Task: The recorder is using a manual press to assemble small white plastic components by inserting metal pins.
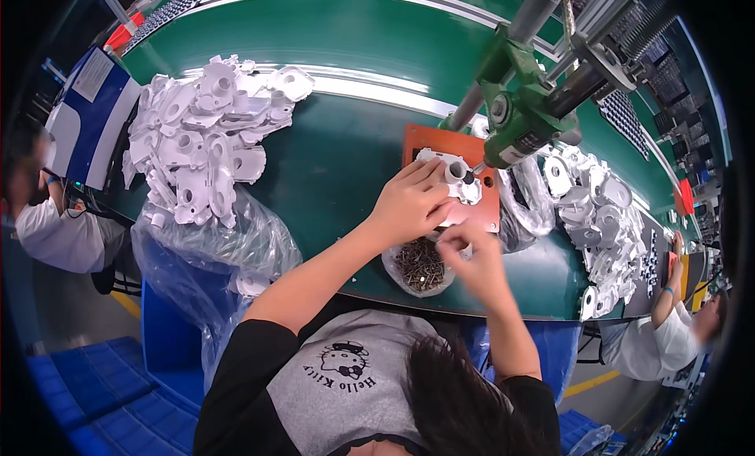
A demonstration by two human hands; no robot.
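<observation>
A white moulded plastic part (454, 171) with a round raised collar rests on an orange plate (487, 204) under a green press. My left hand (410, 200) grips its left side, fingers bent over the edge. Close to the plate's lower edge is my right hand (474, 255), slightly blurred, its thumb and fingers pinched together. Whatever sits in that pinch is too small to make out. Just below and left of this hand, a clear bag-lined bowl (421, 267) holds many thin metal pins.
The green press (519, 118) rises over the plate. White plastic parts lie heaped left (204, 133) and right (605, 220), with plastic bags beside them. A blue bin (173, 322) stands at the left table edge. A person (67, 228) works at far left, another (661, 338) at far right.
</observation>
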